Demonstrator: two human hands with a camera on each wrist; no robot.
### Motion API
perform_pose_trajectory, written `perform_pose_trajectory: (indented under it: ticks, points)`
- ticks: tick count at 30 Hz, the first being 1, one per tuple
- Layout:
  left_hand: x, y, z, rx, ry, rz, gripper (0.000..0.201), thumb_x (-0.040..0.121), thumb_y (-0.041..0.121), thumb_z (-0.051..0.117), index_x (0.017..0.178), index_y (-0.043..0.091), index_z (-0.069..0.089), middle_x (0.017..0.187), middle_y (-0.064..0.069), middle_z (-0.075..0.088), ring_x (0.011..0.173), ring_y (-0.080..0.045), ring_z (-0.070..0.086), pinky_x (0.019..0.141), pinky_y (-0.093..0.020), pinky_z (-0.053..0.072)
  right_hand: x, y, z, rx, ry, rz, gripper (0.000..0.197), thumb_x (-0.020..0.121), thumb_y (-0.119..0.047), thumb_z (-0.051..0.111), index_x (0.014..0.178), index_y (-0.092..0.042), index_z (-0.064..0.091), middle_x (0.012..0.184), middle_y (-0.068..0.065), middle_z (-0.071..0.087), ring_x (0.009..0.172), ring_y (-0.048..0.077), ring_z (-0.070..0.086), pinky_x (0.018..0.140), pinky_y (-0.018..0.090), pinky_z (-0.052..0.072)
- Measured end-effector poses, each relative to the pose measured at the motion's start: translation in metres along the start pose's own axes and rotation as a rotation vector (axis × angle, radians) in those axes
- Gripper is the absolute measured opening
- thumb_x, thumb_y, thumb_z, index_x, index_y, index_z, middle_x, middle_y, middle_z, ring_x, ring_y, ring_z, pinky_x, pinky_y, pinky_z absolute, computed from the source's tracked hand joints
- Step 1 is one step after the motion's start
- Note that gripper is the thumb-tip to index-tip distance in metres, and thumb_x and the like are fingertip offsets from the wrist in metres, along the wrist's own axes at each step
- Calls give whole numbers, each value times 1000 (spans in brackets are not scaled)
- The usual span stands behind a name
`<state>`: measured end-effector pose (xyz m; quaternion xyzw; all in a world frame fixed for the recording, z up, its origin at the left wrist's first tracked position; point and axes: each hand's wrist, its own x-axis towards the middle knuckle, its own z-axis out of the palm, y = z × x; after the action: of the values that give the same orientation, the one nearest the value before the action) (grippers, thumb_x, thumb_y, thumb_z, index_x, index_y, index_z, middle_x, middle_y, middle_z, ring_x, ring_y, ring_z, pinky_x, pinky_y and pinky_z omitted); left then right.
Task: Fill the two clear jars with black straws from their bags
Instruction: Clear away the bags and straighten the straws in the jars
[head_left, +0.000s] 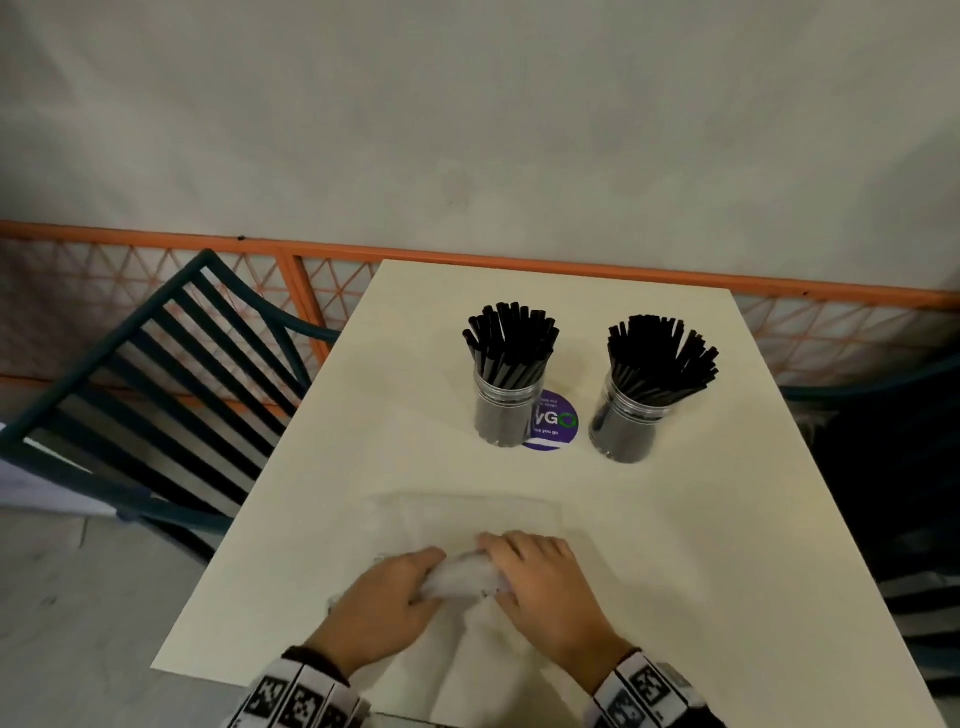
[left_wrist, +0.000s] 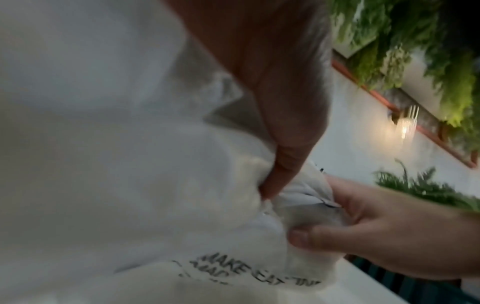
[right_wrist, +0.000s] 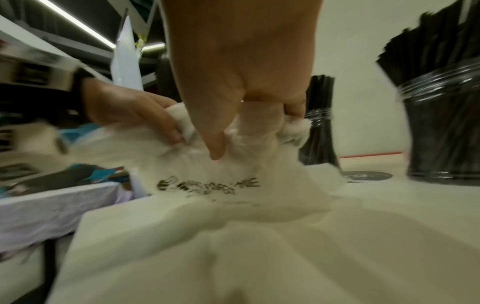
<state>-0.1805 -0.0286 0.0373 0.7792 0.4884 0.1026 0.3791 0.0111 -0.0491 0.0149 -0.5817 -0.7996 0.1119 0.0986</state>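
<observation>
Two clear jars stand at the far middle of the cream table (head_left: 322, 467), each full of black straws: the left jar (head_left: 503, 410) and the right jar (head_left: 631, 423), which also shows at the edge of the right wrist view (right_wrist: 446, 133). Near the front edge, my left hand (head_left: 387, 597) and right hand (head_left: 540, 577) both grip a crumpled clear plastic bag (head_left: 467, 574) between them. The bag (right_wrist: 233, 181) has black print on it and looks flat and empty of straws. More clear plastic lies spread under my hands. In the left wrist view the bag (left_wrist: 155, 185) fills most of the picture.
A round purple sticker (head_left: 557, 423) lies on the table between the jars. A dark slatted chair (head_left: 156, 395) stands at the left, another dark chair (head_left: 898, 467) at the right. An orange lattice rail (head_left: 311, 260) runs behind the table.
</observation>
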Motion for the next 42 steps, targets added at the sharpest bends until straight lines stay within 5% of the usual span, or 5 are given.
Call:
perform_pose_trajectory:
  ticks: [11, 20, 28, 37, 42]
  points:
    - [-50, 27, 15, -761, 32, -213, 104, 43, 75, 70, 131, 37, 28, 125, 14, 51, 104, 7, 58, 77, -12, 49, -19, -27, -23, 1118, -67, 198, 28, 93, -4, 43, 92, -31, 37, 89, -5, 54, 68, -10, 53, 64, 10, 42]
    - [-45, 39, 23, -1067, 253, -297, 65, 64, 47, 76, 114, 9, 57, 110, -19, 67, 100, -29, 66, 90, -44, 50, -64, -74, -14, 407, 30, 36, 110, 57, -85, 47, 140, -22, 14, 131, -16, 16, 122, -4, 7, 105, 14, 3]
    - [-37, 35, 7, -903, -133, -115, 87, 51, 75, 63, 119, 22, 51, 121, -5, 56, 101, -4, 61, 80, -20, 48, -73, -64, -48, 944, 200, 319, 49, 86, -5, 54, 108, -49, 49, 106, -30, 63, 100, -8, 58, 82, 5, 42]
    - [-28, 28, 11, -825, -429, -237, 65, 62, 83, 43, 93, 33, 70, 110, 2, 70, 103, -16, 63, 86, -24, 50, -120, -89, -40, 1655, 394, 753, 29, 91, 0, 42, 101, -11, 67, 88, 7, 73, 79, 19, 67, 69, 29, 54]
    - [-48, 61, 45, -1055, -796, -321, 66, 63, 59, 50, 111, 16, 65, 103, -9, 73, 91, -22, 71, 72, -34, 56, -147, -99, -18, 1072, 627, 884, 36, 90, -10, 51, 109, -39, 57, 108, -21, 66, 101, -5, 59, 89, 16, 48]
